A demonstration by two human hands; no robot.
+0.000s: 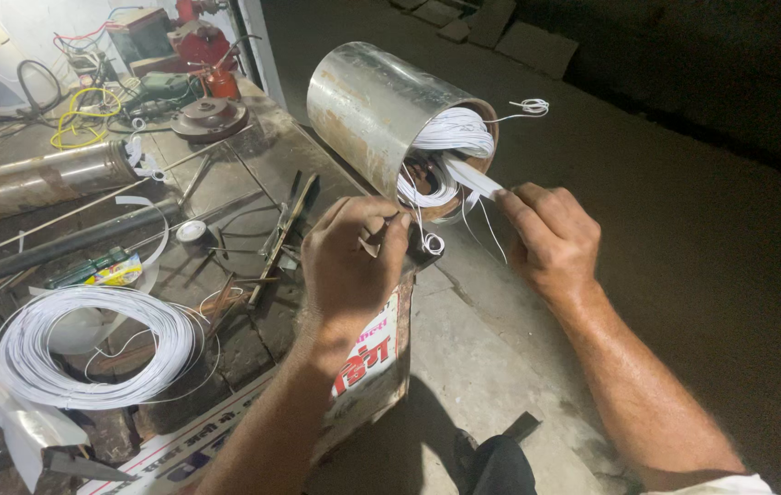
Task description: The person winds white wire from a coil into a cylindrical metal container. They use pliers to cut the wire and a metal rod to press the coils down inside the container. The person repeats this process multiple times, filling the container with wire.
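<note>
Bare steel, dull and rust-streaked, makes up the motor housing (381, 115) that lies on its side at the edge of the bench (253, 165), its open end turned toward me so I can get at the white winding wire (450, 137) packed inside. My right hand (551, 238) pinches a flat white insulation strip (478, 179) between thumb and fingers, its far end poked into the housing mouth among the coils. My left hand (349, 261) is curled shut around a thin tool (381, 229), its tip near a small loop of loose wire (432, 243) hanging from the opening. A spare coil of white wire (97, 344) rests on the bench to my left, close by. Rods, a grey pipe (38, 179) and other tools lie farther back, out of the way.
</note>
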